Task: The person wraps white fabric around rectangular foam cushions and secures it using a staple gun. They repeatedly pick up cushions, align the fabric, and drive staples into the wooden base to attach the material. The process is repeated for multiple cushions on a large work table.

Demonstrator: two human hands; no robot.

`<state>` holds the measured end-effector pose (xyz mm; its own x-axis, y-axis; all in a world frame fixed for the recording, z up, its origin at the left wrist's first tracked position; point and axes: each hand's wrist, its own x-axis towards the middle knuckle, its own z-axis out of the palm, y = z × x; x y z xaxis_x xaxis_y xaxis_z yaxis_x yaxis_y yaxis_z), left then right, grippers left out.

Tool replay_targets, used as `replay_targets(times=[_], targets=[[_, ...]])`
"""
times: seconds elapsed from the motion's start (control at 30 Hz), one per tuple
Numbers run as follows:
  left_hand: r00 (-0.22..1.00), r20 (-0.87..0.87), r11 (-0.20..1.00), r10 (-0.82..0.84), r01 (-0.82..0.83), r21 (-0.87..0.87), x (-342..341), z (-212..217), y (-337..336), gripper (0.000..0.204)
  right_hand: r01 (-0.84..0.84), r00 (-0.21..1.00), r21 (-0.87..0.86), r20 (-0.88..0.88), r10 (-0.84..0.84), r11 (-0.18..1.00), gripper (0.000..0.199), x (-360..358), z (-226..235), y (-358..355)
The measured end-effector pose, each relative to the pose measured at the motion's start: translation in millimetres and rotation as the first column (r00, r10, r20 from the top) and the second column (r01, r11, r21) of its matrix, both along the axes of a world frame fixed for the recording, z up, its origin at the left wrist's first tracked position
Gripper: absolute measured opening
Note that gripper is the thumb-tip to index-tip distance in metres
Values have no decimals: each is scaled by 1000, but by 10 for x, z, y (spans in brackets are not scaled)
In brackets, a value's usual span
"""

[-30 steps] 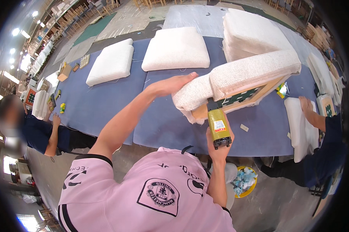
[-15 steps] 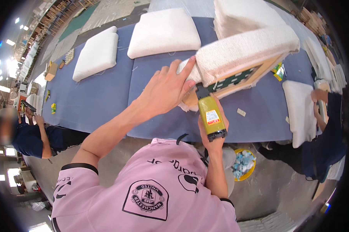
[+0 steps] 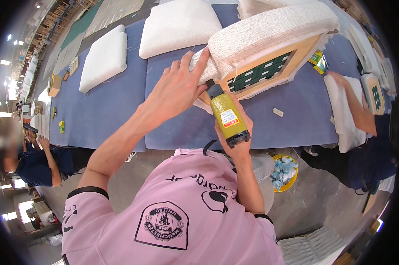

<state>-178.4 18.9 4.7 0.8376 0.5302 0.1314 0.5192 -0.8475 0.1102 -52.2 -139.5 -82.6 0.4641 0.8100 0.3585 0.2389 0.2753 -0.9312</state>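
Observation:
A white fabric-covered seat cushion is tipped up on the table, its wooden underside frame and dark green woven webbing facing me. My left hand grips its near left corner, fingers over the fabric and thumb toward the underside. In my right hand is a yellow-green staple gun, its black nose at the frame's edge close to my left thumb. Whether the nose touches the wood, I cannot tell.
White cushions lie across the blue-covered table. Yellow-green boxes and a small pale piece lie rightward. A yellow basin of scraps stands on the floor. Co-workers stand left and right.
The cushion has tilted, showing more webbing. My staple gun has swung slightly, its nose moving left and away from me. On the right, the co-worker's arm now reaches forward over a cushion.

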Motion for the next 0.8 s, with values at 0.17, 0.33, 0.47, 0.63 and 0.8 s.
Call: replay_targets(times=[0.17,0.33,0.47,0.63,0.8], targets=[[999,-34,999,39,-39,-8,31,39,-17,93,-61,998,18,13,61,998,70,44,-20,20],[1000,-22,997,22,-23,-70,10,92,2,93,-13,998,-70,60,17,997,65,21,-17,-95],[932,340,407,128,263,-875,-175,21,530,64,90,992,-134,97,-77,987,63,21,10,-256],[931,316,350,183,239,-906,-153,-173,537,68,110,988,-114,123,-96,987,63,-31,22,-266],[944,327,688,50,204,-696,-170,-121,446,61,118,987,-110,120,-105,987,69,-50,42,-181]])
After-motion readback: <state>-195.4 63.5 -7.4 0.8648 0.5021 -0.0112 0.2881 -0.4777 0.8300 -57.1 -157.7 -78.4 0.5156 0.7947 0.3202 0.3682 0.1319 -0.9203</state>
